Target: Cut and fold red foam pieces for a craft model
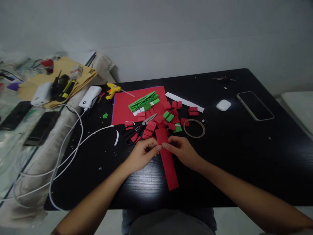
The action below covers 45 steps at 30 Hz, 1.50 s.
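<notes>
A long red paper strip (168, 166) is held in front of me, its lower end hanging toward the table's front edge. My left hand (145, 151) pinches the strip's left edge between thumb and fingers. From the other side, my right hand (182, 150) grips it too, thumb lying on its face. Just beyond my hands lies a loose pile of folded red paper pieces (149, 129), with a few folded green pieces (168, 116) among them. Black-handled scissors (139, 129) rest left of the pile, blades pointing away to the right.
Behind the pile, pleated green paper (144, 101) lies on a red sheet (119, 111). A yellow glue gun (112, 90), white power bank (90, 97) and cables (79, 140) are at left. To the right are a tape ring (204, 130), white earbud case (223, 105) and phone (255, 106).
</notes>
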Each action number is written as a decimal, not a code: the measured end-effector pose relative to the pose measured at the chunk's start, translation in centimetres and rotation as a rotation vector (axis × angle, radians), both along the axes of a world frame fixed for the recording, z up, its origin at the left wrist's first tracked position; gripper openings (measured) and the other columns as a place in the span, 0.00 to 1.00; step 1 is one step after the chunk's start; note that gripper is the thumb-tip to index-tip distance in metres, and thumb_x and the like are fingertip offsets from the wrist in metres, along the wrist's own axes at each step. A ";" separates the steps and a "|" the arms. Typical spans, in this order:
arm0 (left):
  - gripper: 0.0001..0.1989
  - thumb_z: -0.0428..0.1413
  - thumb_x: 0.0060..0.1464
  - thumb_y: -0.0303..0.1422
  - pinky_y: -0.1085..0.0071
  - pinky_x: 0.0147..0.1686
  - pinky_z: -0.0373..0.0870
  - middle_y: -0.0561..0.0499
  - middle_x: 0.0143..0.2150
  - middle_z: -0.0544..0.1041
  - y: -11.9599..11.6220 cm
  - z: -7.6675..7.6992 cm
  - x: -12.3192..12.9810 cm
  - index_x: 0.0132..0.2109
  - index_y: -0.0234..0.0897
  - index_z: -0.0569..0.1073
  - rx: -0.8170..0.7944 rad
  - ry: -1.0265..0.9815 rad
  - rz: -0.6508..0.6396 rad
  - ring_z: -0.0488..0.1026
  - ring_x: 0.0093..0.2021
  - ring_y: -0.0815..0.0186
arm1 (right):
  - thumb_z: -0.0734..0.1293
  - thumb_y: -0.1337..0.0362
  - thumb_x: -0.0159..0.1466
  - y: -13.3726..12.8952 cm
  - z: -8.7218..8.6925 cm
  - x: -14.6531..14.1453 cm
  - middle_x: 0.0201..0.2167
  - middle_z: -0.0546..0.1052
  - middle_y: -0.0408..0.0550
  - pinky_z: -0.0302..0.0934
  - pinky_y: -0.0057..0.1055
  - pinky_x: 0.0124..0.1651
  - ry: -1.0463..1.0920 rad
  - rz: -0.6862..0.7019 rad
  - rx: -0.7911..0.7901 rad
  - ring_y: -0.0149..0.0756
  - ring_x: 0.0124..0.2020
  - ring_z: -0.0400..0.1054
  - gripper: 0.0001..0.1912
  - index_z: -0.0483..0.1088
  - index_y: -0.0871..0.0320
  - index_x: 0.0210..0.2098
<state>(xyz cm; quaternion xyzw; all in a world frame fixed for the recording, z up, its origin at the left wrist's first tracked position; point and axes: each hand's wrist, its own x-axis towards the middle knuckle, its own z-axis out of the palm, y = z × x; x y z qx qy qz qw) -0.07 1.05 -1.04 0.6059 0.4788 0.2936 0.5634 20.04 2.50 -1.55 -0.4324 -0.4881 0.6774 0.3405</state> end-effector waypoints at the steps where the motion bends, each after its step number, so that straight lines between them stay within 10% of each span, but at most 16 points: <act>1: 0.16 0.56 0.65 0.42 0.74 0.28 0.64 0.53 0.27 0.72 0.0 -0.1 0.0 0.33 0.35 0.70 -0.001 0.000 0.001 0.69 0.27 0.70 | 0.76 0.47 0.58 0.0 0.0 0.0 0.25 0.69 0.40 0.57 0.31 0.34 -0.002 0.004 -0.002 0.32 0.28 0.60 0.20 0.72 0.57 0.26; 34: 0.14 0.56 0.64 0.38 0.74 0.27 0.63 0.54 0.25 0.71 0.1 0.0 -0.2 0.32 0.35 0.71 0.021 -0.010 -0.030 0.68 0.25 0.70 | 0.75 0.48 0.59 0.0 -0.1 0.0 0.29 0.75 0.42 0.62 0.32 0.36 0.062 -0.039 -0.079 0.33 0.30 0.67 0.18 0.75 0.57 0.31; 45: 0.13 0.55 0.66 0.39 0.72 0.31 0.64 0.52 0.28 0.75 0.8 0.6 -1.5 0.35 0.36 0.76 0.229 0.145 0.095 0.70 0.29 0.67 | 0.78 0.53 0.58 0.5 -0.2 0.2 0.18 0.72 0.38 0.54 0.22 0.18 0.209 -0.071 -0.235 0.26 0.18 0.64 0.17 0.74 0.58 0.33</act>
